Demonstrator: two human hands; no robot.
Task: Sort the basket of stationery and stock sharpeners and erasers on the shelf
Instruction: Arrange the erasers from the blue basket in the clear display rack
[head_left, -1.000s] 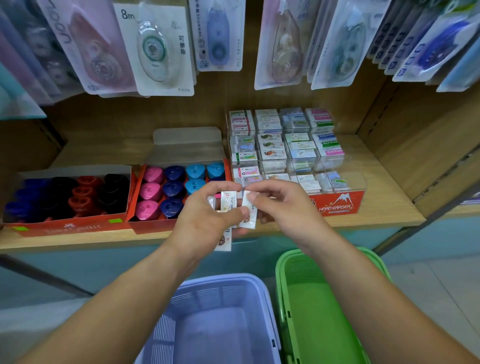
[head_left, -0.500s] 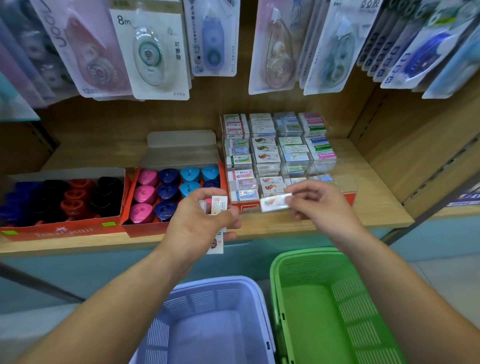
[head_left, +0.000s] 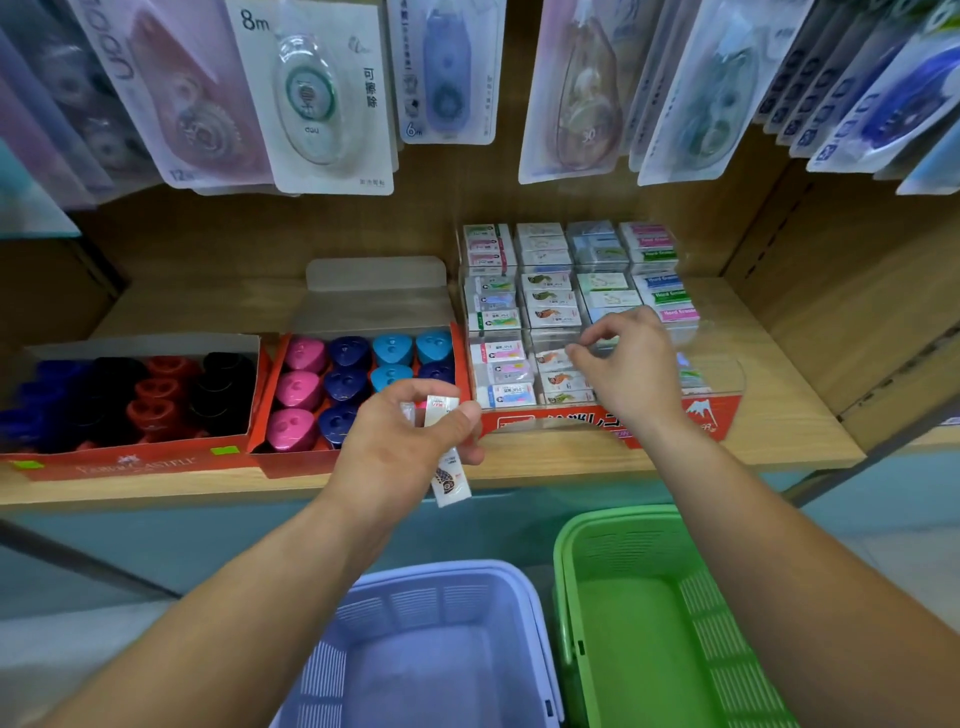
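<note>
My left hand (head_left: 395, 457) holds a few white wrapped erasers (head_left: 449, 475) upright in front of the shelf edge. My right hand (head_left: 634, 374) reaches into the clear tiered eraser display (head_left: 719, 387) and pinches the end of a white eraser (head_left: 553, 358) in the front tier's second column. The display holds several rows of small erasers. Left of it, an open red box (head_left: 291, 462) holds pink, navy and light-blue sharpeners (head_left: 306, 392). A second red box (head_left: 130, 465) further left holds black, red and blue sharpeners.
Below the wooden shelf (head_left: 779, 421) stand a lilac basket (head_left: 441, 569) and a green basket (head_left: 563, 566), both showing bare bottoms. Packs of correction tape (head_left: 311, 98) hang above the shelf. A wooden side panel (head_left: 857, 291) closes the right.
My right hand carried one eraser away from my left hand and up-right into the display's front tier. My left hand stayed in place with the other erasers.
</note>
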